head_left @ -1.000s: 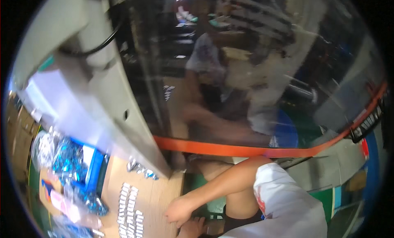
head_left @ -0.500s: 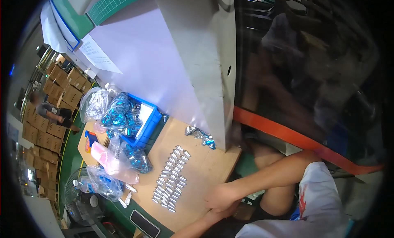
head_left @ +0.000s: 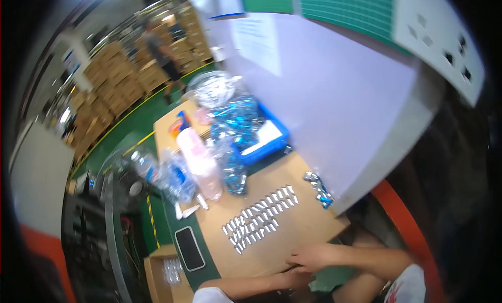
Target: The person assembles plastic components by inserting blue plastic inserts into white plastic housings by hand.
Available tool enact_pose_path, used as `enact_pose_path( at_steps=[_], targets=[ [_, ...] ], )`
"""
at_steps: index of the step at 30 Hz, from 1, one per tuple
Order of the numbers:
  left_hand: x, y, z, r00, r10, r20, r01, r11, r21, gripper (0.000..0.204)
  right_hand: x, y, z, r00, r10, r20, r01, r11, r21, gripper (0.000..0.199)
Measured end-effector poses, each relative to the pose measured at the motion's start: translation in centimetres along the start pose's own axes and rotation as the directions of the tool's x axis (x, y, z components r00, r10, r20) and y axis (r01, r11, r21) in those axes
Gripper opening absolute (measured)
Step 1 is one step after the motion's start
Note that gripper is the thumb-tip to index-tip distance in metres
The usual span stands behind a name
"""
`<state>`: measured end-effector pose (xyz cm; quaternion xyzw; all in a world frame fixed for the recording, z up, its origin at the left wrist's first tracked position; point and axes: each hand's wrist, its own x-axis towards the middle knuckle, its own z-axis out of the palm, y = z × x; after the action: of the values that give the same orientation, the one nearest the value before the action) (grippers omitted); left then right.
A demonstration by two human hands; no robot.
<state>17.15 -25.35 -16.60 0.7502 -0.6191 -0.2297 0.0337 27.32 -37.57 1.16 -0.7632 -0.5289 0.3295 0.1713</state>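
Note:
My right hand (head_left: pixel 312 257) rests at the near edge of the brown tabletop (head_left: pixel 209 227), its fingers curled in; whatever they hold, if anything, is hidden. Close against it, slightly lower, is my left hand (head_left: pixel 297 278), whose fingers are mostly covered and blurred. Beyond the hands, small silvery cylinders (head_left: pixel 256 219) lie on the table in several slanting rows. A small heap of silver and blue metal pieces (head_left: pixel 318 189) sits by the partition's foot, to the right of the rows.
A blue bin (head_left: pixel 269 149) with bags of blue and silver parts stands farther back. Left of it are a pink plastic bag (head_left: pixel 198 164) and a crumpled clear bag (head_left: pixel 178 177). A phone (head_left: pixel 190 248) lies at the table's left. A person (head_left: pixel 163 57) walks by stacked cartons (head_left: pixel 112 75).
The whole view has swung to the right and turned, bringing the table more upright and showing more floor and cartons. My hands stay together at the table's near edge.

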Motion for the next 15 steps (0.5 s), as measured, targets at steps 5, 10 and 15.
enact_pose_path(
  at_steps=[5,10,15],
  targets=[
    [0.0,-0.3,-0.1,0.997,-0.003,-0.079,-0.015,0.976,-0.216,0.031,0.1,0.1,-0.6,1.000,0.012,0.029,-0.012,1.000,0.027,0.043],
    [0.4,-0.1,-1.8,0.998,-0.053,0.022,0.056,0.982,-0.180,0.033,-0.1,-0.4,-1.4,0.998,0.051,0.029,-0.053,0.997,0.064,0.046],
    [0.7,-0.2,-2.7,0.988,-0.044,0.146,0.074,0.976,-0.207,0.037,-0.8,-1.4,-2.8,0.996,0.029,-0.085,-0.028,1.000,0.011,0.039]
  ],
)
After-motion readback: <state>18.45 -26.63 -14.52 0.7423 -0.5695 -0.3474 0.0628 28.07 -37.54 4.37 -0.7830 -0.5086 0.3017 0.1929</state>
